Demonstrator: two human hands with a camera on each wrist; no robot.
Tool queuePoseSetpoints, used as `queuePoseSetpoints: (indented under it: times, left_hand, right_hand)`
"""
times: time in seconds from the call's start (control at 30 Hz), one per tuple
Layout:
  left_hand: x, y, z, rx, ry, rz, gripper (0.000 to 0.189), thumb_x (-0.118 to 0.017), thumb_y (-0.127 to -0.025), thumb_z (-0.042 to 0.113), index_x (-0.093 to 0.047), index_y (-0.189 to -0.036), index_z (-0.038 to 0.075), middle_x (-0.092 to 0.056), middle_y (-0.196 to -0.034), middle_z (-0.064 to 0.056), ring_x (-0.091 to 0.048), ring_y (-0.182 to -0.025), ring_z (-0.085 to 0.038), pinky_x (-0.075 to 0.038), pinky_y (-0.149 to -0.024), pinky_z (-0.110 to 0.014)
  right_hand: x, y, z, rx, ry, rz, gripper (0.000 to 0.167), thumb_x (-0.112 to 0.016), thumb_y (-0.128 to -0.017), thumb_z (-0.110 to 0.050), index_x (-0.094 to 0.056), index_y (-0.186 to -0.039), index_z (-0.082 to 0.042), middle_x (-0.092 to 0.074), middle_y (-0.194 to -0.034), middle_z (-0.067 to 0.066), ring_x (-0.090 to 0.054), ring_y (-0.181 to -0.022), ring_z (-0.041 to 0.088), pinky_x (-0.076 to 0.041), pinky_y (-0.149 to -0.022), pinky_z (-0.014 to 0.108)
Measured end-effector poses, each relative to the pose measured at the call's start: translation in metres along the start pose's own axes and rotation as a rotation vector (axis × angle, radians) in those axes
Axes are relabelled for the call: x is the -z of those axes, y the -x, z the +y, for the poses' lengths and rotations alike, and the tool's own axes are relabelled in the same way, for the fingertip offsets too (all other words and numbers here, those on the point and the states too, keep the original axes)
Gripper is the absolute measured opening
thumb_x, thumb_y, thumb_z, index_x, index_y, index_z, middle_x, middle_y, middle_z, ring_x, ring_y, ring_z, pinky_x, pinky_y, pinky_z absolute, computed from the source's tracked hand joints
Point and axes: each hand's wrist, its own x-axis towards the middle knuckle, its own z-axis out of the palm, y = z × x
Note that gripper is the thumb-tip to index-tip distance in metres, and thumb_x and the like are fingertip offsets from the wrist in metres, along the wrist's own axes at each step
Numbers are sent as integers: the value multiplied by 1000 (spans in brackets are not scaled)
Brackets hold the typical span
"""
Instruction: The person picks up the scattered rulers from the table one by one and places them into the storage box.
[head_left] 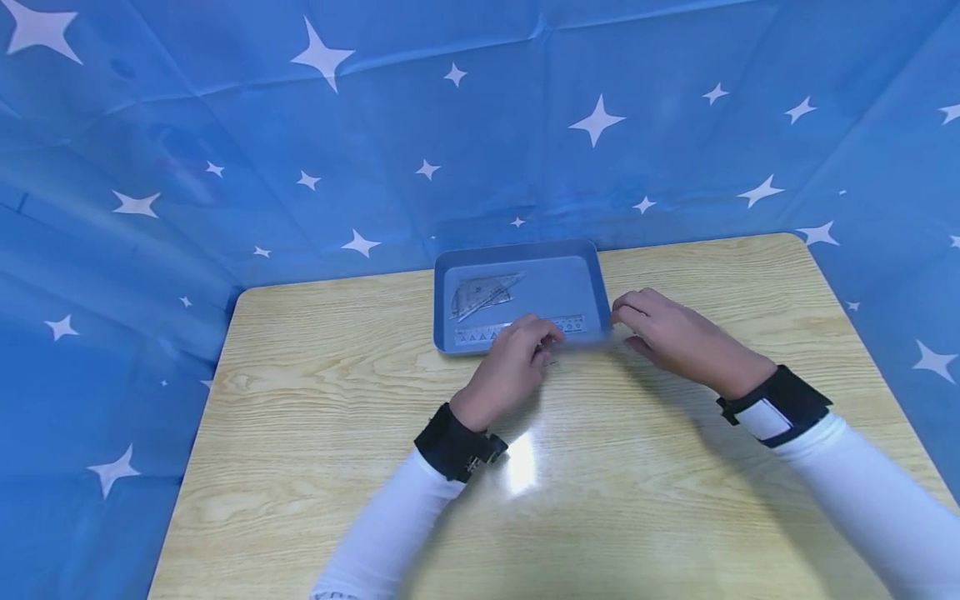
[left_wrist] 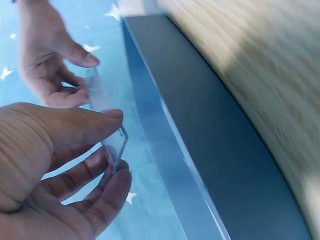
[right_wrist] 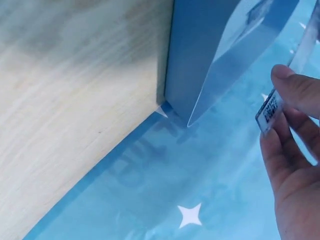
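Observation:
Both hands hold a clear plastic ruler (left_wrist: pixel 100 92) between them, just over the front edge of a blue tray (head_left: pixel 558 287). My left hand (head_left: pixel 510 367) pinches one end between thumb and fingers. The other end, which bears a barcode label (right_wrist: pixel 270 111), is pinched by my right hand (head_left: pixel 671 337) near the tray's front right corner. In the head view the held ruler is blurred and hard to make out. Inside the tray lie clear set squares (head_left: pixel 480 293), overlapping at the left, and a flat ruler with cut-out shapes (head_left: pixel 474 335) along the front, partly hidden by my left hand.
The tray stands at the back of a wood-grain table (head_left: pixel 322 400), close to a blue curtain (head_left: pixel 510 150) with white stars. The curtain also hangs along the left and right sides. A bright light reflection shows on the tabletop near the left wrist.

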Motion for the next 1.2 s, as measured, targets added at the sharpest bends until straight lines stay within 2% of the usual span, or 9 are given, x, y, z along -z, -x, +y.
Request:
queuePoseSetpoints:
  times: [0.1, 0.2, 0.33, 0.43, 0.57, 0.8, 1.07, 1.2]
  left_hand:
    - [10, -4, -2, -1, -16, -7, 28, -60, -97, -8, -69, -122, 2, -65, -117, -15, -61, -93, -19, -53, -81, -30]
    - [18, -9, -5, 4, -70, -24, 30, -64, -97, -4, -65, -127, 2, -61, -123, -15, -58, -88, -20, -52, -78, -32]
    - [23, -19, -11, -19, -185, -19, 36, -71, -94, -2, -63, -128, 3, -60, -125, -14, -61, -106, -26, -53, -92, -37]
    - [24, -27, -18, -42, -268, 2, 35, -71, -92, -6, -64, -125, 2, -63, -123, -15, -60, -117, -33, -50, -100, -41]
    - [23, -38, -25, -39, -358, 24, 32, -65, -93, -9, -65, -123, 0, -64, -119, -15, -61, -108, -32, -52, -96, -40]
    - [20, -55, -38, -51, -560, 39, 25, -56, -97, -6, -65, -120, -4, -66, -114, -18, -64, -104, -31, -52, -93, -40]
    - [12, -70, -57, -9, -579, -4, 18, -56, -99, -4, -66, -114, -2, -66, -106, -17, -65, -94, -31, -54, -85, -40]
    - [8, -74, -62, 21, -585, -30, 19, -53, -103, -2, -67, -116, -3, -65, -105, -16, -65, -93, -29, -55, -82, -38]
  right_hand:
    - [2, -12, 3, 12, 9, 7, 42, -86, -78, 4, -68, -115, -1, -66, -111, 12, -64, -102, 27, -59, -87, 40]
    - [3, -23, 7, 20, 6, 3, 42, -85, -80, 3, -69, -118, -3, -67, -111, 11, -64, -103, 27, -59, -88, 39]
    - [2, -40, 15, 3, 4, -18, 43, -86, -80, 2, -70, -119, -6, -67, -112, 10, -63, -104, 27, -58, -89, 38]
    - [1, -53, 22, 1, 18, -30, 42, -85, -80, 3, -70, -118, -6, -65, -111, 10, -62, -103, 28, -57, -90, 39]
    - [-1, -70, 29, -17, 26, -67, 38, -82, -83, 3, -70, -118, -6, -64, -111, 11, -60, -103, 30, -56, -91, 41]
    - [-10, -95, 41, -58, 17, -167, 32, -77, -87, 5, -68, -116, -6, -64, -112, 11, -61, -107, 31, -54, -96, 43]
    - [-28, -116, 53, -34, 45, -242, 25, -64, -95, 10, -68, -116, -1, -65, -110, 15, -65, -104, 33, -55, -94, 44]
    - [-36, -124, 58, -29, 107, -270, 23, -64, -97, 7, -69, -117, -2, -67, -113, 15, -64, -106, 34, -55, -94, 45]
